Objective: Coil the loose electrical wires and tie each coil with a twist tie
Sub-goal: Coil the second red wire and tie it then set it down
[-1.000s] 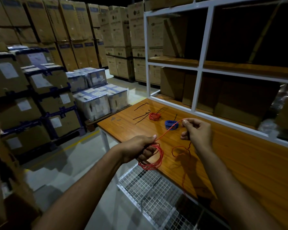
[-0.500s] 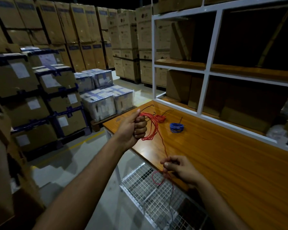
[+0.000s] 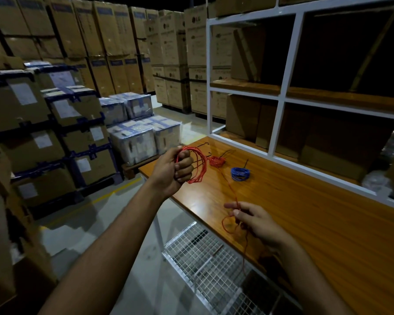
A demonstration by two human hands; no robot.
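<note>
Raised higher since a moment ago, the left hand (image 3: 175, 170) grips the red wire coil (image 3: 197, 165) while right hand (image 3: 257, 222) fingers (image 3: 237, 212) pinch its trailing strand above the table (image 3: 316, 223).

- A warehouse or stockroom, dimly lit.
- Tall stacks of brown cardboard cartons (image 3: 114, 42) fill the far side, some printed with an LG logo.
- Nearer, strapped boxes with white labels (image 3: 21, 103) sit stacked, beside shrink-wrapped boxes (image 3: 143, 137) on a low pallet.
- A yellow line (image 3: 114, 192) is painted on the smooth concrete floor.
- A wooden workbench (image 3: 316, 223) carries a white metal shelf frame (image 3: 284, 96) holding more cartons, with a wire-mesh rack (image 3: 209, 267) below.
</note>
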